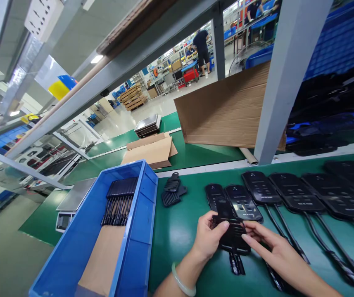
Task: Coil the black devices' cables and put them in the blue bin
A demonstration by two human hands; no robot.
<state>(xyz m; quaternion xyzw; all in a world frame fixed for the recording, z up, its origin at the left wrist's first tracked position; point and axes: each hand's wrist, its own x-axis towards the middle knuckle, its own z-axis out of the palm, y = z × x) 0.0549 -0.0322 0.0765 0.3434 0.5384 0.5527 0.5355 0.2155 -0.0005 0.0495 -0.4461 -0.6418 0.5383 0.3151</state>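
Between my hands is a flat black ribbed unit (234, 237), with short bundled cables (237, 264) hanging from its lower end. My left hand (209, 233) grips its left edge between thumb and fingers. My right hand (269, 245) holds the right edge with thumb and fingertips. Just behind lie two black panels, one glossy panel (243, 202) and one partly covered by the held unit. To the right several similar black panels (294, 192) with white markings lie in a row, their cables (322, 235) trailing toward me. Loose black ribbed pieces (172, 189) are stacked left of them.
On the left stands a blue bin (150, 231) with several black cabled units (119, 202) and cardboard (102, 264) inside. Beside it is a scale (71, 206). A grey post (288, 82) and a cardboard sheet (226, 111) rise behind the green bench (177, 255).
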